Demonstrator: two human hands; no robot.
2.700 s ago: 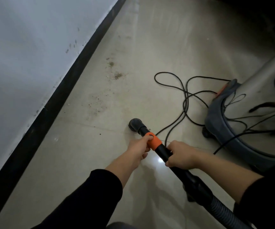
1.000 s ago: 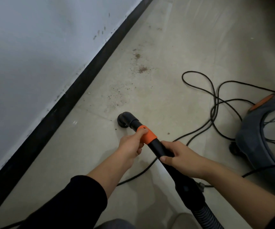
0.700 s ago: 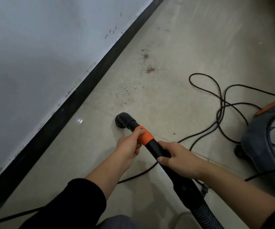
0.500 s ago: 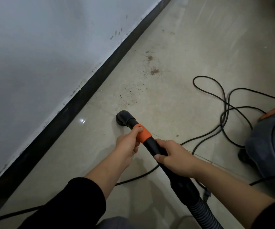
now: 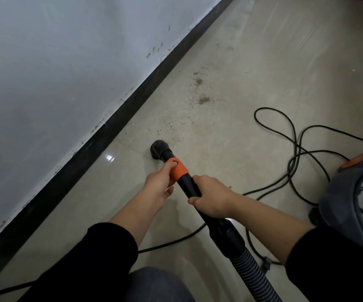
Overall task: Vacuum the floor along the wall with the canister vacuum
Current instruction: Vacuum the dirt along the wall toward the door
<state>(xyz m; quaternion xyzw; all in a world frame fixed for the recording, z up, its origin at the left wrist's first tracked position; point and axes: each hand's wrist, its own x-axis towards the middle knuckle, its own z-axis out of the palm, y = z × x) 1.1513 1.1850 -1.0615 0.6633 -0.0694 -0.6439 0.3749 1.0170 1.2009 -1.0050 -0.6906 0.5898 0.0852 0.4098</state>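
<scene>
Hands grip a black plastic vacuum wand [image 5: 189, 185] held low over a beige tiled floor [image 5: 263, 62], seen from the head camera. The left hand [image 5: 157, 186] grasps the wand at its orange collar [image 5: 178, 171], thumb on top, probably to steer the tip. The right hand [image 5: 212, 199] is wrapped around the tube just behind, likely to drive it forward. The round black nozzle [image 5: 158, 149] touches the floor near a black skirting board [image 5: 110, 131] under a white wall [image 5: 56, 73]. Brown dirt specks [image 5: 203, 100] lie just ahead, not yet cleaned. A ribbed grey hose [image 5: 254, 277] trails back. The grey canister vacuum body [image 5: 350, 203] sits at the right. Its black power cord [image 5: 296, 149] loops loosely across the floor and under the arms, where it could snag. A knee [image 5: 158, 284] shows at the bottom.
</scene>
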